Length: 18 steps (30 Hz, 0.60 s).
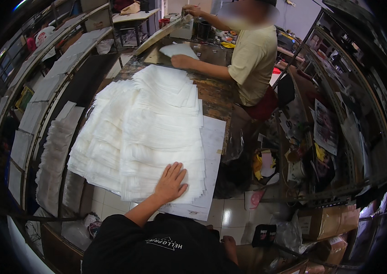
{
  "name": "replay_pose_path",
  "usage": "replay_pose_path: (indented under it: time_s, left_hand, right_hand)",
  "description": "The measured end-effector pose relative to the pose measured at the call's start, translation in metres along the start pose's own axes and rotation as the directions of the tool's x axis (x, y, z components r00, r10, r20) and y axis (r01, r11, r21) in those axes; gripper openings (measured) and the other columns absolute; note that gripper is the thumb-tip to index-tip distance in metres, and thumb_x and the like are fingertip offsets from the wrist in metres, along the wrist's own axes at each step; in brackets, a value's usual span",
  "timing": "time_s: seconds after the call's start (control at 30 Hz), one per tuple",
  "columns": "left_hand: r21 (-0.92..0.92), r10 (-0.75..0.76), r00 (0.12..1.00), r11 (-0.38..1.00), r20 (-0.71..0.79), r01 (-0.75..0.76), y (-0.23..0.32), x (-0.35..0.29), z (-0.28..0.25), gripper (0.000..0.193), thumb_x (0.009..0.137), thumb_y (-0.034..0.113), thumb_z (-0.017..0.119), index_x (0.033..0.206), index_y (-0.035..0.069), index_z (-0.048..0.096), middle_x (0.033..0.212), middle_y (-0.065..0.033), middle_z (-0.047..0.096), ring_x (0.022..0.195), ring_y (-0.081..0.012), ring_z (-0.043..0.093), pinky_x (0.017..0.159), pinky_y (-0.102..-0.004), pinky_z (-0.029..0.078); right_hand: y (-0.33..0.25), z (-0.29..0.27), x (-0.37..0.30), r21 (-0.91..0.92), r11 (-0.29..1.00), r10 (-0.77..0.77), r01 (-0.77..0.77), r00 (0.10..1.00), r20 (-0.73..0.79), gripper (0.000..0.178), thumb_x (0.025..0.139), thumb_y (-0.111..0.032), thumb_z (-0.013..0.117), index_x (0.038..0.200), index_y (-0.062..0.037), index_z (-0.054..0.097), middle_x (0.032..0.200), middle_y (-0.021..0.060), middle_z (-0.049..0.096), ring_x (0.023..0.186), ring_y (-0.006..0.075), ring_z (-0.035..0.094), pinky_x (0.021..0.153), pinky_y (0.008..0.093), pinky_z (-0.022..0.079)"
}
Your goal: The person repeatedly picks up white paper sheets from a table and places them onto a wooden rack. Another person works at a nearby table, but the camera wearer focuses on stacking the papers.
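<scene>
My left hand (pixel 171 183) lies flat on the near end of a long row of overlapping thin white sheets (pixel 163 132), fingers stretched out. A second fanned row of white sheets (pixel 100 132) spreads along its left side. Under the right edge shows a flat white board (pixel 214 146). My right hand (pixel 230 246) hangs low beside my body, away from the table; its fingers are too hidden to read. Across the table a co-worker holds up a tilted flat frame (pixel 163 34) with one hand and has the other at a white sheet (pixel 179 50).
The stained wooden table (pixel 214 98) carries the sheets. A metal rack (pixel 43 107) of white sheets runs along the left. Cluttered shelves (pixel 344 114) line the right side. Cardboard boxes (pixel 328 221) stand at the lower right, above a tiled floor (pixel 233 214).
</scene>
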<state>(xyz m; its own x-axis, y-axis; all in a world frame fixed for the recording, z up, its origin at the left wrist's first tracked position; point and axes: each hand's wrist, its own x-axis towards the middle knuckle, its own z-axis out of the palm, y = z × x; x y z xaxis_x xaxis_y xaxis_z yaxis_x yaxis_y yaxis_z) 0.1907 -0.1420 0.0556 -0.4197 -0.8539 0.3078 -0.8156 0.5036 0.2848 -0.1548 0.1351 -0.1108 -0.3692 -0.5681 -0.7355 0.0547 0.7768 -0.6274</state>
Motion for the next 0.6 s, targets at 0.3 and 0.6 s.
replay_pose_path:
  time_s: [0.3,0.6]
  left_hand:
    - [-0.316,-0.184,0.958,0.943,-0.219,0.109,-0.001,0.032,-0.006,0.039,0.082,0.015,0.068,0.115,-0.002,0.059,0.122,-0.0201,0.056,0.115,-0.0362,0.053,0.098,-0.0456,0.042]
    - [0.050,-0.038,0.933,0.997,-0.359,0.060,-0.028,0.119,-0.027,0.036,0.078,0.011,0.067,0.112,0.004,0.060,0.111,-0.0120,0.057,0.102,-0.0303,0.055,0.088,-0.0440,0.043]
  right_hand:
    - [0.012,0.000,0.020,0.023,0.999,0.038,-0.037,0.998,-0.050,0.033,0.091,-0.025,0.063,0.111,0.0006,0.056,0.088,0.0131,0.067,0.067,0.0203,0.067,0.048,0.0294,0.048]
    - [0.043,-0.009,0.008,0.138,0.987,0.087,-0.076,0.994,-0.071,0.033,0.092,-0.026,0.062,0.112,-0.0001,0.056,0.091,0.0129,0.066,0.070,0.0196,0.067,0.051,0.0290,0.047]
